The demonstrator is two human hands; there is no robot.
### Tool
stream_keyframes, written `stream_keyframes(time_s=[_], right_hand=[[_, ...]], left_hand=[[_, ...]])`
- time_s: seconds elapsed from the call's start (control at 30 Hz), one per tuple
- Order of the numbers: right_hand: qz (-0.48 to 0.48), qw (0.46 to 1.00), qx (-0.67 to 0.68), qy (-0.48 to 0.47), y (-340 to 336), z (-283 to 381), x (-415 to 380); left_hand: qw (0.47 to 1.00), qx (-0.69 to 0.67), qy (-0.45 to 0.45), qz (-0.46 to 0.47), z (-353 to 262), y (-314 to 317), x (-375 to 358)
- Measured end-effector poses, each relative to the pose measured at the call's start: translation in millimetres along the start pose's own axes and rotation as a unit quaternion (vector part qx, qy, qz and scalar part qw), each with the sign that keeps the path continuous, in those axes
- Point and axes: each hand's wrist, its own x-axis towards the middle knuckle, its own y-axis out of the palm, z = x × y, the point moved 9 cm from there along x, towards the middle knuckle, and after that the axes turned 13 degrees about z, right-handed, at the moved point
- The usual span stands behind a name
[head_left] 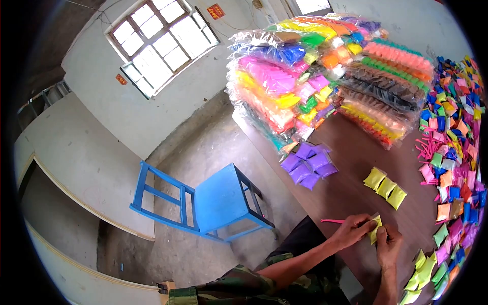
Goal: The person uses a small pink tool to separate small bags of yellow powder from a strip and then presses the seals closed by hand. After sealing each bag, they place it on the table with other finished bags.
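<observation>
Between my two hands, above the brown table (351, 198), is a small yellow-green packet (375, 230). My left hand (354, 230) pinches it from one side, and my right hand (389, 243) grips its other edge. A pink stick (331, 221) pokes out beside my left hand. Three yellow packets (385, 188) lie in a row just beyond my hands. Several purple packets (309, 165) form a group farther up the table. More yellow-green packets (421, 272) lie to the right of my right hand.
A large stack of clear bags with coloured packets (274, 76) fills the table's far end. Loose mixed packets (457, 127) spread along the right edge, with pink sticks (429, 145) among them. A blue chair (218, 198) stands on the floor at left.
</observation>
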Motion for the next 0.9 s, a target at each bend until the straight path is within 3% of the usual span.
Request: stream_keyframes(time_s=[0.23, 0.3, 0.4, 0.53, 0.6, 0.67, 0.8, 0.87, 0.9], right_hand=[[-0.044, 0.996, 0.071, 0.037, -4.1, -8.2, 1.3], [-0.049, 0.992, 0.075, 0.092, -7.5, -22.7, -1.4], [-0.055, 0.995, -0.017, 0.077, -9.0, -13.6, -2.4], [-0.042, 0.992, 0.093, 0.068, -0.6, 3.1, 0.7], [-0.024, 0.995, 0.051, 0.078, -5.1, 4.0, 1.3], [-0.038, 0.99, 0.12, 0.066, -5.3, -7.7, 1.2], [-0.077, 0.984, 0.134, 0.094, -14.1, -19.5, -2.6], [-0.064, 0.977, 0.192, 0.07, -10.8, -18.5, -1.1], [-0.066, 0.976, 0.192, 0.074, -10.6, -18.7, -0.7]], left_hand=[[0.998, -0.062, 0.012, -0.027, -6.2, 3.0, -1.8], [0.994, -0.1, 0.028, -0.043, -7.6, 2.2, -2.1], [0.996, -0.077, -0.021, -0.048, 6.6, -4.1, -1.5], [0.996, -0.069, -0.047, -0.015, 5.6, -4.9, -4.1], [0.997, -0.055, -0.051, -0.019, 5.3, -2.0, -5.9], [0.997, -0.043, -0.056, -0.014, 0.8, 4.1, -3.1], [0.996, -0.077, -0.012, -0.052, -10.6, 6.6, -2.7], [0.999, 0.036, -0.013, -0.007, -12.4, 11.1, -0.3], [1.0, 0.027, -0.011, -0.01, -11.3, 11.6, 1.1]])
